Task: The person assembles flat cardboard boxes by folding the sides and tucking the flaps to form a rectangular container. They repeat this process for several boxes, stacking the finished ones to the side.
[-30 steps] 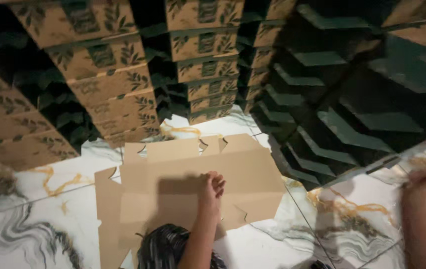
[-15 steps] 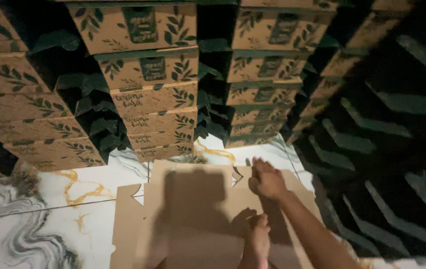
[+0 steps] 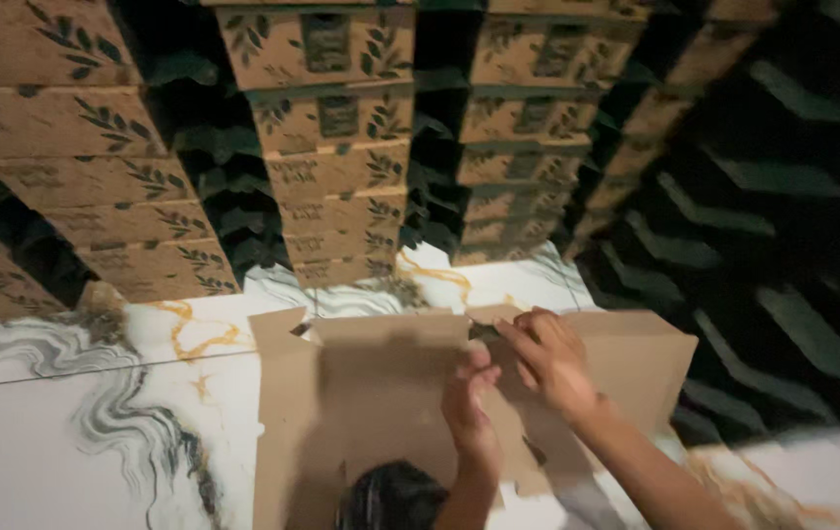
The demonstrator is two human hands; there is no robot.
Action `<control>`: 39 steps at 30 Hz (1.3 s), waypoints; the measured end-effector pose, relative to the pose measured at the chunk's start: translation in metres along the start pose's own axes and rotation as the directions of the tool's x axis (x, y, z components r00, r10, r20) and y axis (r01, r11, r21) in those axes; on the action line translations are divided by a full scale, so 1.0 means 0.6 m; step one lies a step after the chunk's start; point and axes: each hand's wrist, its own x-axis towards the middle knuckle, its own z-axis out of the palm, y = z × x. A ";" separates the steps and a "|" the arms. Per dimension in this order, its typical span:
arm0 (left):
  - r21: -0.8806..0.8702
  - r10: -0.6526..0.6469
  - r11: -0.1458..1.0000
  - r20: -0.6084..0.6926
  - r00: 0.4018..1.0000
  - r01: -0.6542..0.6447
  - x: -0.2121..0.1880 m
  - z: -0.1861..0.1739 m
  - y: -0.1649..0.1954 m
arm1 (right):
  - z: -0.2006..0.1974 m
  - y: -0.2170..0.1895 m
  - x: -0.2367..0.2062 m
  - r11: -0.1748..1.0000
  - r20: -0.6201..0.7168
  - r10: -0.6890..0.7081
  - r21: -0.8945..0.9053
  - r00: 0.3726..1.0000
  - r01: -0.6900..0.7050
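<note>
Both hands, left [image 3: 467, 417] and right [image 3: 552, 361], are pinching a flap of the flat cardboard sheet [image 3: 380, 393] lying on the marble floor [image 3: 66, 412], fingers closed on its fold. Stacks of printed boxes [image 3: 331, 147] are standing just behind. Folding off the crease could be tearing the flap.

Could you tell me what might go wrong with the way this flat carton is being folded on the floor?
The left hand and right hand pinch narrow flaps at the flat cardboard sheet's top edge, which might tear or crease crookedly. The tall stacks of printed boxes stand close behind, so a lifted panel could knock them.
</note>
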 end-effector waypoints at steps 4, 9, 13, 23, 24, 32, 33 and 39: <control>0.044 -0.140 0.989 -0.017 0.990 0.141 -0.047 0.037 0.106 | -0.086 -0.085 -0.112 0.997 -0.096 0.014 -0.076 0.995 -0.021; 0.171 -0.489 0.819 -0.293 0.822 0.548 -0.079 0.087 0.226 | -0.148 -0.161 -0.209 0.991 -0.044 0.058 -0.114 0.997 -0.062; 0.360 -0.428 0.799 -0.224 0.876 0.482 -0.096 0.107 0.249 | -0.187 -0.188 -0.257 0.967 -0.087 0.253 0.021 0.964 -0.252; 0.411 -0.384 0.716 -0.442 0.811 0.564 -0.046 0.091 0.184 | -0.123 -0.107 -0.181 0.729 -0.009 0.672 0.185 0.741 -0.659; 0.377 -0.382 0.756 -0.411 0.828 0.535 -0.026 0.082 0.179 | -0.111 -0.110 -0.168 0.752 0.048 0.633 0.198 0.773 -0.628; 0.809 0.287 0.201 0.490 0.823 -0.552 0.030 -0.003 0.106 | -0.110 -0.137 -0.168 0.723 -0.098 0.657 0.366 0.748 -0.587; 0.763 0.162 0.580 0.234 0.959 -0.284 0.025 -0.006 0.099 | -0.115 -0.136 -0.174 0.703 -0.084 0.683 0.342 0.725 -0.623; 0.259 -0.462 0.844 -0.095 0.882 0.470 0.022 0.032 0.116 | -0.135 -0.121 -0.195 0.812 -0.258 0.569 0.324 0.781 -0.485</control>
